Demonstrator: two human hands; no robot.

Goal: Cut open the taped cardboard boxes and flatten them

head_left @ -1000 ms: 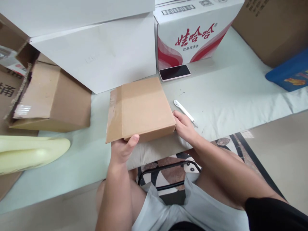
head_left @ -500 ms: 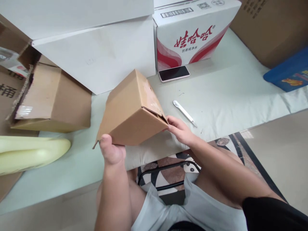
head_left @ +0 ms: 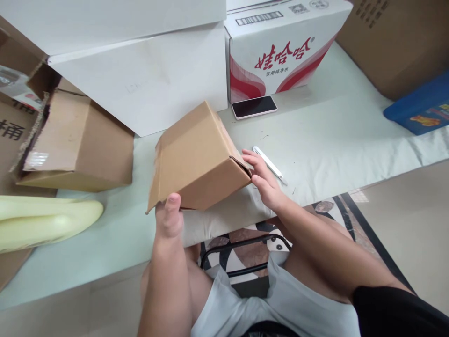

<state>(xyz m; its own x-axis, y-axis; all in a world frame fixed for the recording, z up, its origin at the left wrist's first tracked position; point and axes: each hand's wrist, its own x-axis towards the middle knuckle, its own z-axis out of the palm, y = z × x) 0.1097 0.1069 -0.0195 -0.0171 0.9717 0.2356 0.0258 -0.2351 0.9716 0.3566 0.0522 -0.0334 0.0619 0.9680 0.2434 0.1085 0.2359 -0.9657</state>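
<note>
Small cardboard box (head_left: 196,159): tilted, held over the near edge of the table (head_left: 333,135), far end raised.
Your left hand (head_left: 169,217): closed on the box's near left corner, thumb on the front face.
Your right hand (head_left: 261,180): fingers loosely spread, gripping nothing, tips against the box's right end flap.
Slim white tool (head_left: 269,164), possibly a cutter: just beyond that hand.
Phone (head_left: 254,106): toward the far edge.
</note>
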